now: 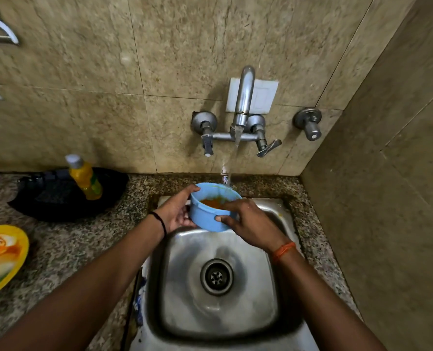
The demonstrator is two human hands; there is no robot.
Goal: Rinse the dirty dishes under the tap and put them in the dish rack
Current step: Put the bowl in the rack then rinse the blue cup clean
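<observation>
I hold a blue plastic bowl [206,215] with orange food residue inside over the far end of the steel sink [185,287]. My left hand [176,211] grips its left side, thumb on the rim. My right hand [251,224] holds the right side, thumb pressed on the outer wall and fingers over the rim into the bowl. Water runs from the wall tap [243,97] and falls at the bowl's far right edge.
A dirty yellow plate [5,257] lies on the granite counter at the left edge. A black dish rack [66,196] sits at the back left with a yellow soap bottle [86,178] in front of it. A tiled wall closes in on the right.
</observation>
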